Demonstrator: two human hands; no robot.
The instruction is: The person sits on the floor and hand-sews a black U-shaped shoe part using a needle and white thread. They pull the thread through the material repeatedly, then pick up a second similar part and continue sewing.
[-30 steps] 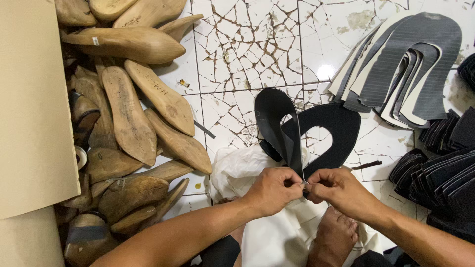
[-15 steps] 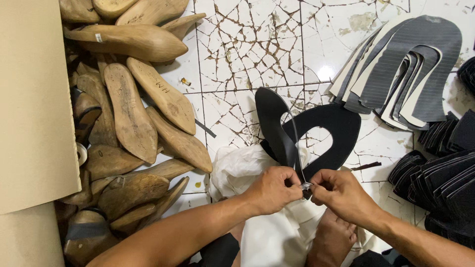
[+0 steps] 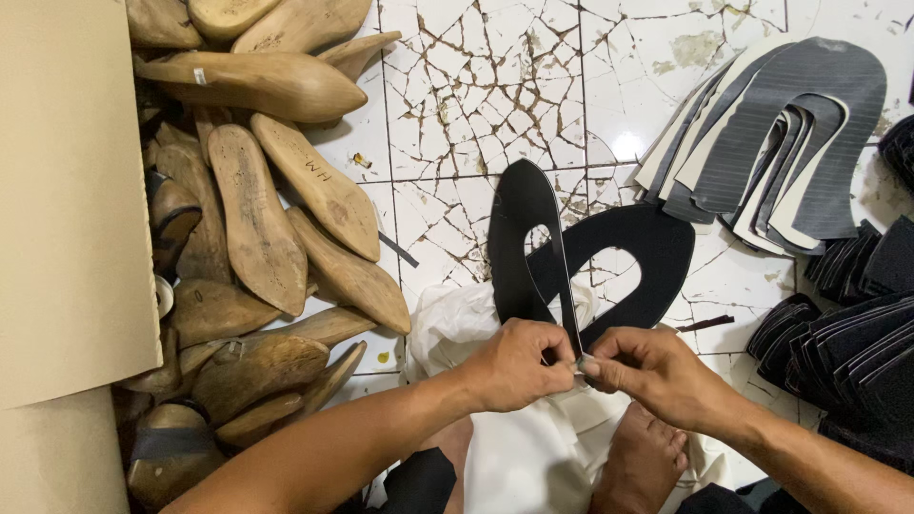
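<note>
Head view: left hand [image 3: 519, 366] and right hand [image 3: 647, 373] pinch the black upper's [image 3: 609, 257] ends together, perhaps gluing; lasts [image 3: 257, 219] at nine o'clock.

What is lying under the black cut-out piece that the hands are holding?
Under the black cut-out piece lie a white cloth and the cracked tile floor. What the cloth covers cannot be seen.

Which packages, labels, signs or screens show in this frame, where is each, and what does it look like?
Label: small white rectangular sticker on the long wooden shoe form at upper left.
Stamped mark: small dark mark on the sole of another wooden form below it.
Cardboard sheet: plain tan board along the left edge, possibly part of a box; no print visible.
No signs or screens.
</note>
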